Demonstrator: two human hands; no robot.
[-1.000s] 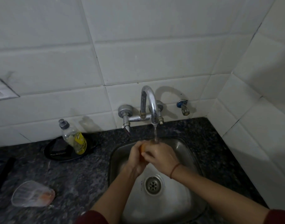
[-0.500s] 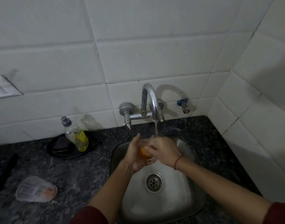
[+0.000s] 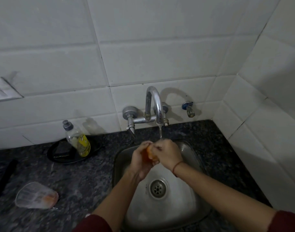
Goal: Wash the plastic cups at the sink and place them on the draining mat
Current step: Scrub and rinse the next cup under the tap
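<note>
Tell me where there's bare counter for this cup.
Widest bare granite lies between the sink, the tipped clear cup and the black tray holding the soap bottle. The strip right of the sink, by the tiled wall, is narrow.

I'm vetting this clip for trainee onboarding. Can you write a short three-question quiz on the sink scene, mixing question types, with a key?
1. True or false: the tap is running while the left hand and right hand hold an orange-tinted cup over the sink.
2. Where is the other cup?
A) in the sink
B) lying on its side on the counter, left of the sink
C) upside down over the tap
3. What stands on the black dish?
Key: 1 true; 2 B; 3 the soap bottle.
</note>
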